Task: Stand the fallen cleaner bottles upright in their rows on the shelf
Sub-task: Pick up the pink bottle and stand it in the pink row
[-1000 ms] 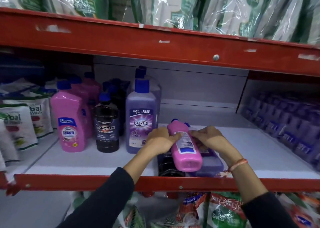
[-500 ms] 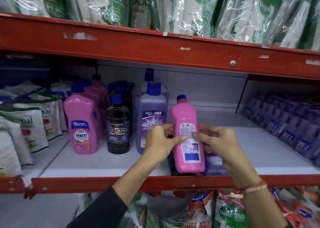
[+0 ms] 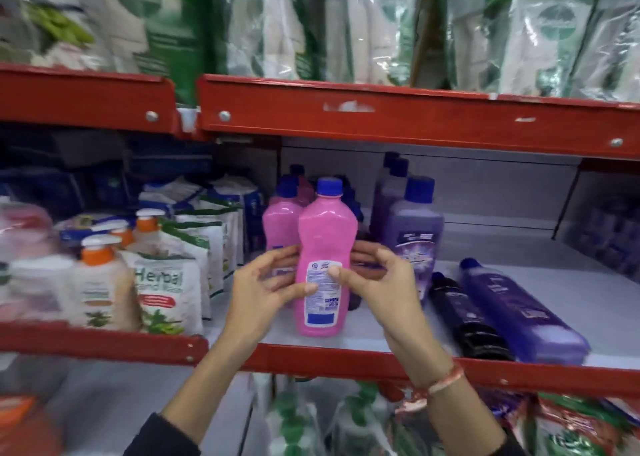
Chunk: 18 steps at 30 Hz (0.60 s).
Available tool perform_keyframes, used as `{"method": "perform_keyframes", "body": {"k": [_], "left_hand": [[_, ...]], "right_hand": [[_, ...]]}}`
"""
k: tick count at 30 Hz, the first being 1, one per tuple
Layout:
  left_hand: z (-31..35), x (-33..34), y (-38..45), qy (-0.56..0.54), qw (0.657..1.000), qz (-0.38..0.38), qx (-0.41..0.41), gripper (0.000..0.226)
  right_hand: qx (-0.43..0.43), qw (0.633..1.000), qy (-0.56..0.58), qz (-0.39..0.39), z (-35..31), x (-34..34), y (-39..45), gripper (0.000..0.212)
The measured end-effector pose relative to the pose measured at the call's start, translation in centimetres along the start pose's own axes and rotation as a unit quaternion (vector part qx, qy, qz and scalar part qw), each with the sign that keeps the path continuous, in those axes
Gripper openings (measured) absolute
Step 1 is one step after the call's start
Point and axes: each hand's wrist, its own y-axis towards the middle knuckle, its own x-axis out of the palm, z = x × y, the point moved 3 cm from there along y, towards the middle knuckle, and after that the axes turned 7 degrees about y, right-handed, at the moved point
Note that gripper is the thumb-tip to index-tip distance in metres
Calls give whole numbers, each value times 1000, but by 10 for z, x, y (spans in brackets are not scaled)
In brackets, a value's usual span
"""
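Head view: red-edged white shelf (image 3: 571, 303), stocked aisle. Pink bottle (image 3: 323, 268) upright between fingers of left hand (image 3: 258, 298) and right hand (image 3: 377, 284), both clasped loosely on label.

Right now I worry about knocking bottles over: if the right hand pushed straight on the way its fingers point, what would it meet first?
The right hand points left, and its thumb already touches the standing pink bottle; it would likely push that.
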Motion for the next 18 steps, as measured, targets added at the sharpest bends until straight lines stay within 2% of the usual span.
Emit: {"method": "perform_keyframes", "body": {"k": [5,10,12,14,16,18], "left_hand": [[-27,-37,-2,15,999,48,0,55],[-45,-43,-5,21,999,48,4,54],[-48,-40,-6,32,999,39,8,50],[-50,-40,-7,43,997,59,-1,40],[-52,-42,-5,26,996,80,-14,27],[-54,-45,-4,1,996,86,-29,17]], "right_hand": [[-7,1000,-13,-3,29,42,-3,44],[-22,999,-26,-23,35,49,-5,42],[-43,998,-41,-11,38,48,-13,39],[-73,991,-106,22,45,48,-27,38],[-75,982,-173,26,50,55,-39,54],[-55,968,-243,-8,56,63,-42,83]]}}
